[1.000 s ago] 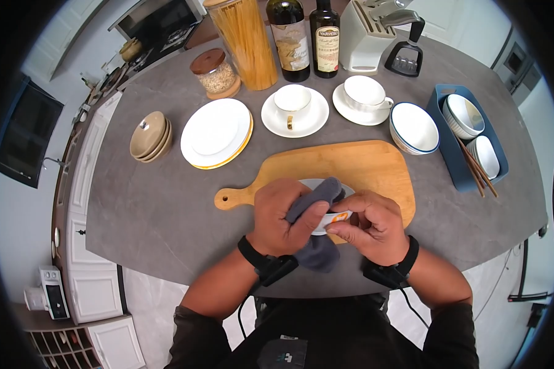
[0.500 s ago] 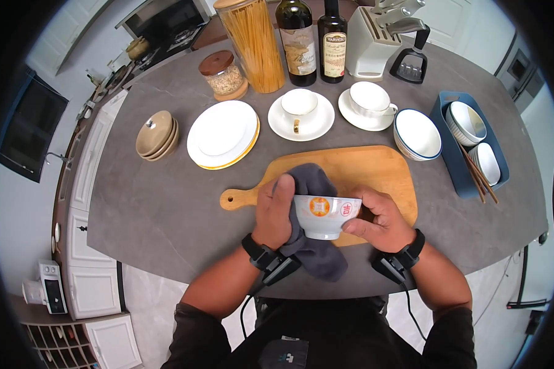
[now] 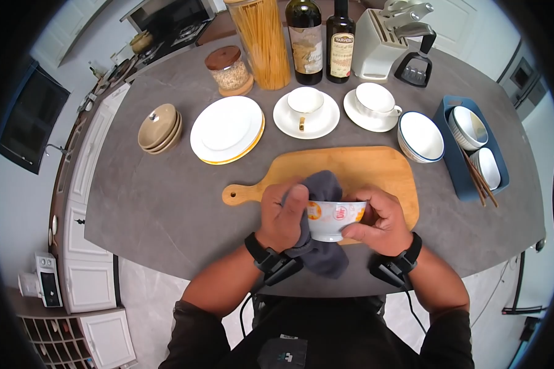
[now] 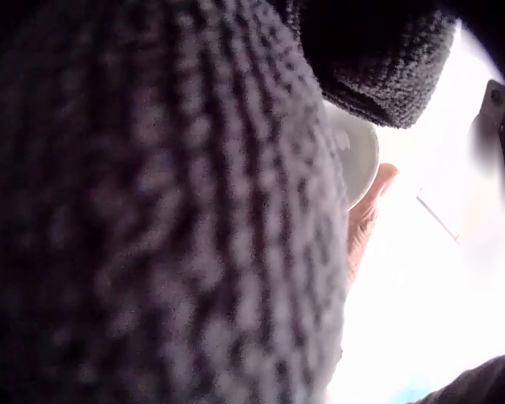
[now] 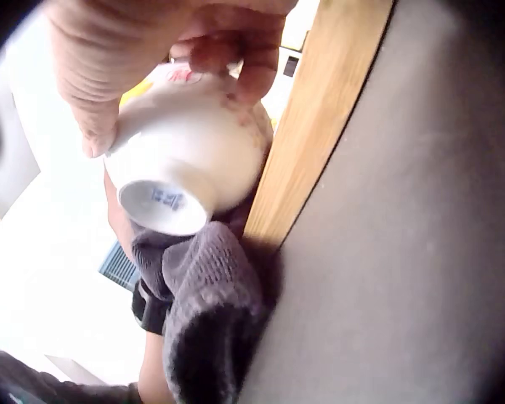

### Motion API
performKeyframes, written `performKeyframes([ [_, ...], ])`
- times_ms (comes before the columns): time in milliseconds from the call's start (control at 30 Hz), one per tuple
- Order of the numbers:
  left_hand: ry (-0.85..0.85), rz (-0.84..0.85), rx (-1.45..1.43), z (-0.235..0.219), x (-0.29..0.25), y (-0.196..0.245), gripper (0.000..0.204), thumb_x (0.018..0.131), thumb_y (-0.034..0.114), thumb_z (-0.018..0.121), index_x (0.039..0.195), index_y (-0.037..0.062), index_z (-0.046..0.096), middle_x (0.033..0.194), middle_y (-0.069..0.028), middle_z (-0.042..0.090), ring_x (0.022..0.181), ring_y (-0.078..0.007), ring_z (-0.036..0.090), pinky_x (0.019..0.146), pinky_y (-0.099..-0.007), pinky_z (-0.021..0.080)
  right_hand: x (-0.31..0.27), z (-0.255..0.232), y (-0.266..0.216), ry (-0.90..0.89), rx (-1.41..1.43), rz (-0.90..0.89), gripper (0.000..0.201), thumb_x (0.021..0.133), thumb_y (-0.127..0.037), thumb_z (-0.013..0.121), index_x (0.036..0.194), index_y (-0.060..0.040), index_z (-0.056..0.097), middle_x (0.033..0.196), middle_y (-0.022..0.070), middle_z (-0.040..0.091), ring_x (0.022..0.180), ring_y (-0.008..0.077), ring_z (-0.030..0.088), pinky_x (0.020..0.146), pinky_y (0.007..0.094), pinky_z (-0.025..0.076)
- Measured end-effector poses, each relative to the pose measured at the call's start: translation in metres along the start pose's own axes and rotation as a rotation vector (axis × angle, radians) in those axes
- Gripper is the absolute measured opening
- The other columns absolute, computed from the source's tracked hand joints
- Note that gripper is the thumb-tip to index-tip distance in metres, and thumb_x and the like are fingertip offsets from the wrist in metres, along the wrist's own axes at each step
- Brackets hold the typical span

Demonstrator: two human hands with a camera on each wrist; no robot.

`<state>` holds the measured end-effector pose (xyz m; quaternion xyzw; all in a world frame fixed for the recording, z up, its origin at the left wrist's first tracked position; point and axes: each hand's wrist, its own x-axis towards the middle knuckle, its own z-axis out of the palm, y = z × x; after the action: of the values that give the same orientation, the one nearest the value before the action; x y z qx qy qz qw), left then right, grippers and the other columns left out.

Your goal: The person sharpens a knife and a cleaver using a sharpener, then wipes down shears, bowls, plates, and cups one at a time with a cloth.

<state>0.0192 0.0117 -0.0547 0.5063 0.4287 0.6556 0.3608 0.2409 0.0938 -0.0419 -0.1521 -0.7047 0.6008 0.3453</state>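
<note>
Bowl (image 3: 333, 219), small, white glazed, red-orange round marks on outer wall, held in the air over near edge of cutting board (image 3: 351, 169), between both hands. Right hand (image 3: 378, 222) curls round bowl's right side, thumb near, fingers on rim; right wrist view shows its unglazed foot ring with a blue mark. Left hand (image 3: 283, 215) grips a grey cloth (image 3: 319, 252) against bowl's left side, thumb pressed on cloth at rim; cloth nubby, knit-like, goes into bowl and hangs below the hands. What's inside bowl cannot be told, cloth covers it.

Board: light wood, rounded corners, handle with hole pointing left. Far left: stack of tan bowls (image 3: 159, 128), stack of white plates (image 3: 227, 130) with yellow-rimmed one at bottom. Far middle: two white cups on saucers (image 3: 306, 114) (image 3: 373, 104). Right: white bowls with blue rim (image 3: 420, 136), blue tray (image 3: 453, 150) holding white bowls and brown chopsticks. Far edge: wood-lidded jar of oats (image 3: 229, 72), tall jar of spaghetti (image 3: 263, 42), two dark bottles (image 3: 306, 39) (image 3: 340, 40), white knife block (image 3: 383, 38).

Surface: grey stone-look counter (image 3: 166, 203), matte, rounded. Kitchen, white cabinets at left.
</note>
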Motion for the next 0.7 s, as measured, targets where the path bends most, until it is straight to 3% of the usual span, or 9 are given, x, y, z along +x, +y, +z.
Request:
performKeyframes([
  [33, -0.003, 0.008, -0.001, 0.005, 0.003, 0.006, 0.057, 0.109, 0.049, 0.052, 0.095, -0.0036, 0.069, 0.083, -0.0062, 0.071, 0.073, -0.0158, 0.065, 0.068, -0.0317, 0.052, 0.001, -0.002, -0.002, 0.001, -0.005, -0.007, 0.041, 0.087, -0.017, 0.089, 0.118, -0.0011, 0.067, 0.099, 0.0042, 0.066, 0.083, 0.0097, 0.060, 0.069, 0.0260, 0.048],
  [100, 0.191, -0.228, -0.342, 0.017, 0.006, 0.021, 0.055, 0.113, 0.044, 0.044, 0.106, -0.0044, 0.070, 0.095, -0.0097, 0.075, 0.083, -0.0174, 0.071, 0.077, -0.0322, 0.056, 0.002, -0.006, -0.006, -0.026, 0.230, 0.143, 0.036, 0.099, -0.013, 0.077, 0.128, 0.0015, 0.062, 0.104, 0.0006, 0.064, 0.088, 0.0045, 0.058, 0.074, 0.0219, 0.047],
  [133, 0.093, -0.206, -0.466, 0.006, 0.010, 0.009, 0.057, 0.114, 0.045, 0.042, 0.118, -0.0060, 0.068, 0.105, -0.0127, 0.075, 0.092, -0.0182, 0.072, 0.085, -0.0326, 0.058, 0.001, -0.009, -0.005, -0.028, 0.229, 0.143, 0.036, 0.099, -0.013, 0.077, 0.128, 0.0015, 0.062, 0.104, 0.0006, 0.064, 0.088, 0.0045, 0.058, 0.074, 0.0219, 0.047],
  [267, 0.130, -0.233, -0.517, 0.006, 0.010, 0.011, 0.059, 0.113, 0.047, 0.045, 0.120, -0.0067, 0.067, 0.106, -0.0130, 0.075, 0.092, -0.0185, 0.072, 0.084, -0.0332, 0.058, 0.001, -0.015, -0.005, -0.067, 0.189, 0.196, 0.034, 0.105, -0.010, 0.066, 0.135, 0.0039, 0.057, 0.105, 0.0007, 0.064, 0.091, 0.0040, 0.059, 0.076, 0.0220, 0.048],
  [367, 0.102, -0.222, -0.274, 0.003, 0.005, 0.003, 0.074, 0.108, 0.064, 0.042, 0.127, -0.0041, 0.063, 0.113, -0.0172, 0.073, 0.101, -0.0250, 0.073, 0.091, -0.0383, 0.060, 0.003, -0.014, -0.007, -0.062, 0.201, 0.165, 0.035, 0.105, -0.009, 0.065, 0.137, 0.0040, 0.057, 0.106, 0.0011, 0.065, 0.089, 0.0036, 0.058, 0.075, 0.0215, 0.047],
  [433, -0.005, -0.035, -0.038, 0.001, 0.004, 0.002, 0.075, 0.102, 0.065, 0.056, 0.124, -0.0060, 0.065, 0.109, -0.0150, 0.073, 0.099, -0.0209, 0.073, 0.088, -0.0351, 0.059, 0.002, -0.012, -0.007, -0.050, 0.203, 0.128, 0.037, 0.105, -0.009, 0.065, 0.139, 0.0039, 0.057, 0.106, 0.0011, 0.065, 0.088, 0.0032, 0.057, 0.074, 0.0210, 0.047],
  [567, -0.057, 0.033, 0.194, 0.000, 0.002, 0.012, 0.073, 0.098, 0.064, 0.064, 0.114, -0.0070, 0.068, 0.099, -0.0109, 0.073, 0.091, -0.0160, 0.070, 0.081, -0.0312, 0.056, 0.005, -0.013, -0.017, -0.057, 0.000, 0.028, 0.037, 0.098, -0.008, 0.075, 0.133, 0.0006, 0.066, 0.098, 0.0008, 0.064, 0.075, 0.0043, 0.054, 0.066, 0.0218, 0.044],
  [633, -0.031, 0.181, 0.305, 0.001, 0.002, 0.016, 0.055, 0.097, 0.053, 0.072, 0.088, -0.0014, 0.065, 0.077, -0.0064, 0.065, 0.070, -0.0115, 0.059, 0.061, -0.0308, 0.046, 0.006, -0.013, -0.018, -0.057, -0.146, -0.034, 0.036, 0.095, -0.007, 0.078, 0.130, -0.0007, 0.070, 0.095, 0.0008, 0.063, 0.072, 0.0049, 0.053, 0.064, 0.0225, 0.043],
  [700, 0.006, 0.105, 0.251, 0.003, 0.000, 0.024, 0.055, 0.098, 0.052, 0.071, 0.086, -0.0009, 0.064, 0.077, -0.0054, 0.065, 0.069, -0.0110, 0.058, 0.061, -0.0309, 0.045, 0.006, -0.011, -0.017, -0.053, -0.187, -0.062, 0.038, 0.090, -0.009, 0.082, 0.126, -0.0026, 0.072, 0.090, 0.0010, 0.061, 0.068, 0.0064, 0.050, 0.062, 0.0237, 0.041],
])
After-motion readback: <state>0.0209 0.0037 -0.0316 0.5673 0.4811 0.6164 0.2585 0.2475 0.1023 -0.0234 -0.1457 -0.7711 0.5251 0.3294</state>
